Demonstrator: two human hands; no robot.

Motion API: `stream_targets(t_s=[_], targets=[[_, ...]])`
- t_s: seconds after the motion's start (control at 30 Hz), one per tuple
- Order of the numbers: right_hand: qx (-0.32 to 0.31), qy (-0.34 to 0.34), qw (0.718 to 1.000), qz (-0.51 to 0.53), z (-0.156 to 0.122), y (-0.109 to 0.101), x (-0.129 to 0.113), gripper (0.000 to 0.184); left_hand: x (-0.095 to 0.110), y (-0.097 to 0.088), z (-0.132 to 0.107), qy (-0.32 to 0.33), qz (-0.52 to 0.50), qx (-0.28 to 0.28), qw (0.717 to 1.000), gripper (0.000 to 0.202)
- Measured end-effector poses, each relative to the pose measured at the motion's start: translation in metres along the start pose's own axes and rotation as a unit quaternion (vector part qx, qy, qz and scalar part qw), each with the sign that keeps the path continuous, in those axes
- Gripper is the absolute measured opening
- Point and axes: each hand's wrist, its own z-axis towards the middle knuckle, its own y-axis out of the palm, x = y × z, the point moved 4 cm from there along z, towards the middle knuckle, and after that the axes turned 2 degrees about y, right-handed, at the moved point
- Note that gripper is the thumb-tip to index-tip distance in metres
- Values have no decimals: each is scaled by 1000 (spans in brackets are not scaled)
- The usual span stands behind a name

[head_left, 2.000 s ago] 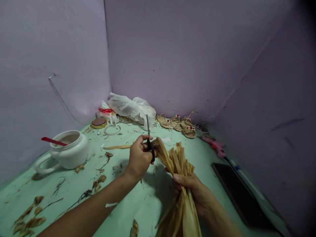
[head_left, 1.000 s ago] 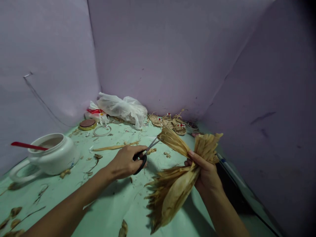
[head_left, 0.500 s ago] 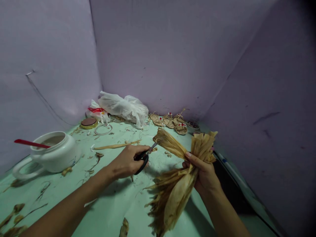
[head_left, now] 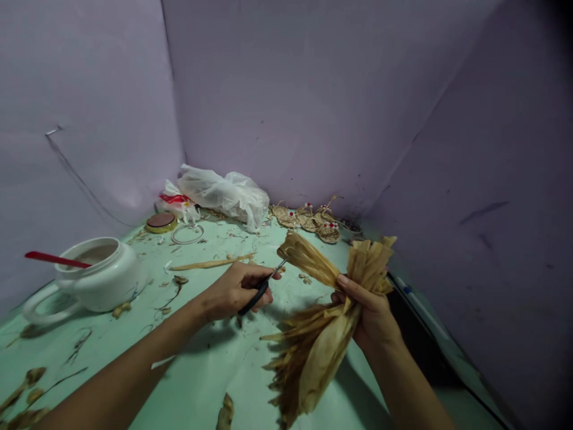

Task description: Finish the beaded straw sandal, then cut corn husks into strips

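Nearest the camera, a dried scrap (head_left: 225,412) lies on the pale green table surface (head_left: 206,376), with more brown scraps (head_left: 27,394) at the near left edge. The right hand (head_left: 373,319) is clenched around the middle of a bundle of dried corn husks (head_left: 320,343), held above the table and tilted, its frayed lower end pointing down toward the near edge, its upper ends fanning up and away. The left hand (head_left: 235,289) has its fingers closed through the black handles of a pair of scissors (head_left: 262,285); the blade tips meet one separated husk strip (head_left: 308,258) at its far end. Whether the blades are parted cannot be told. A dark flat slab (head_left: 414,334) lies right of the bundle, partly hidden by the right wrist. To the left stands a white lidless pot (head_left: 96,278) with a red utensil (head_left: 56,260) resting in it. Farther off lie a long husk strip (head_left: 210,264), a wire ring (head_left: 187,234) and a round tin lid (head_left: 160,223). Against the lilac backdrop sit a crumpled plastic bag (head_left: 228,194) and small woven husk pieces (head_left: 313,221).
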Motion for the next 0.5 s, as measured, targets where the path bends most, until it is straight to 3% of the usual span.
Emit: stream_targets(t_s=[0.5], targets=[[1,35,999,-11,0,-3,4,33,-8,4,3,-49,6,40,998,37]])
